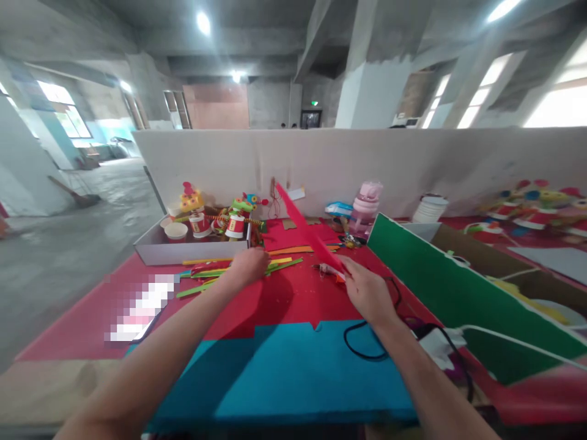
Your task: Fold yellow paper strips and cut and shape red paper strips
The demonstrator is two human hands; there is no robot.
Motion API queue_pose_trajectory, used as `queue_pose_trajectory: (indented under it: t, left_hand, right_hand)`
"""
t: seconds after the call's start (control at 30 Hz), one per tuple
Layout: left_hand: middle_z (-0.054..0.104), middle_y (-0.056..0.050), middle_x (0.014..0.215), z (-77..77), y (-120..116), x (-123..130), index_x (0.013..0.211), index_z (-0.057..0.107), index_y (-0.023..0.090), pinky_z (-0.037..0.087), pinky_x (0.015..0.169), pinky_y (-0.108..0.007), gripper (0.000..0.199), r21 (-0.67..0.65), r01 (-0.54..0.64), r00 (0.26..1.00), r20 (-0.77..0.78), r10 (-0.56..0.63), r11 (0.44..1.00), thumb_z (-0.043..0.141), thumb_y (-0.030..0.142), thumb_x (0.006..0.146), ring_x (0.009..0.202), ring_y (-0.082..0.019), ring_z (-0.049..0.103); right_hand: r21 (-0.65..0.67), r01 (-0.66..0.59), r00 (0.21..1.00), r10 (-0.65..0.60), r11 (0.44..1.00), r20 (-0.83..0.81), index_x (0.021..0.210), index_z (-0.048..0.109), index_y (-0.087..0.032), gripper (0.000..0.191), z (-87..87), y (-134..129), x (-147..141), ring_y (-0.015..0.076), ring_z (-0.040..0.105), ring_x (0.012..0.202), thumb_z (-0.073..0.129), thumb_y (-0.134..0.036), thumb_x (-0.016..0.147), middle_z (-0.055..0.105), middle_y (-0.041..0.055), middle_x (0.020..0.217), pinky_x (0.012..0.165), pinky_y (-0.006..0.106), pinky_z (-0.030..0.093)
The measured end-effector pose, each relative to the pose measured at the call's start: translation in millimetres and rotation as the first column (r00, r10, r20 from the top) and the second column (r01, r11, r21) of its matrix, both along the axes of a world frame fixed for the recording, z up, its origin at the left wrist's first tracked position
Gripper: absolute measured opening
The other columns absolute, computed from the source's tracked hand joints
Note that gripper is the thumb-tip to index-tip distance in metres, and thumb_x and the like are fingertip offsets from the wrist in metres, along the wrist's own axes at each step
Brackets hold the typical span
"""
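My right hand (369, 290) is closed on the lower end of a long red paper strip (302, 223), which slants up and to the left, slightly blurred. Over a pile of coloured strips (206, 280) in green, yellow and orange is my left hand (250, 267), its fingers curled in. Whether it pinches anything is hidden by the back of the hand. Just left of my right hand, a small tool with a cord (326, 269) lies on the red table cover (288, 299); its kind is unclear. A blue sheet (284, 373) covers the table's near edge.
A white box (192, 252) with paper cups and colourful cup figures stands at back left. A phone-like device (144, 308) lies at left. At right are a green panel (449, 287), a power strip (443, 345) and black cable. A pink bottle (365, 208) stands behind.
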State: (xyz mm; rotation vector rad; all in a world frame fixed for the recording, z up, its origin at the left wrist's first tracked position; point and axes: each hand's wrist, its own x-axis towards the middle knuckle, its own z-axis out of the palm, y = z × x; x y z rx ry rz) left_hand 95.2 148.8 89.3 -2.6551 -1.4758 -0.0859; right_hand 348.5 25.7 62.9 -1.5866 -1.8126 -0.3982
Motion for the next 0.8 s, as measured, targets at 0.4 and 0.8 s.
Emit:
queue_pose_trajectory:
  t: [0.4, 0.8]
  left_hand:
    - [0.056, -0.008, 0.134, -52.7, -109.2, -84.1, 0.137, 0.046, 0.027, 0.019, 0.112, -0.055, 0.051, 0.496, 0.304, 0.938, -0.007, -0.346, 0.813, 0.054, 0.038, 0.088, 0.132, -0.032, 0.039]
    - [0.060, -0.013, 0.128, -77.0, -104.9, -85.2, 0.129, 0.056, 0.019, 0.049, 0.087, -0.041, 0.041, 0.102, 0.142, 0.988, -0.083, -0.134, 0.985, 0.042, 0.013, 0.091, 0.115, -0.029, 0.055]
  right_hand:
    - [-0.331, -0.337, 0.873, 0.424, 0.882, 0.242, 0.129, 0.058, -0.019, 0.052, -49.0, 3.8, -66.1, 0.0231, 0.060, 0.110, 0.041, -0.001, 0.082, 0.065, 0.0099, 0.123, 0.093, 0.039, 0.048]
    - [-0.513, -0.308, 0.891, 0.432, 0.801, 0.139, 0.135, 0.052, -0.023, 0.054, -60.5, 6.3, -51.1, 0.0245, 0.046, 0.130, 0.043, -0.005, 0.085, 0.051, 0.0078, 0.140, 0.107, 0.045, 0.038]
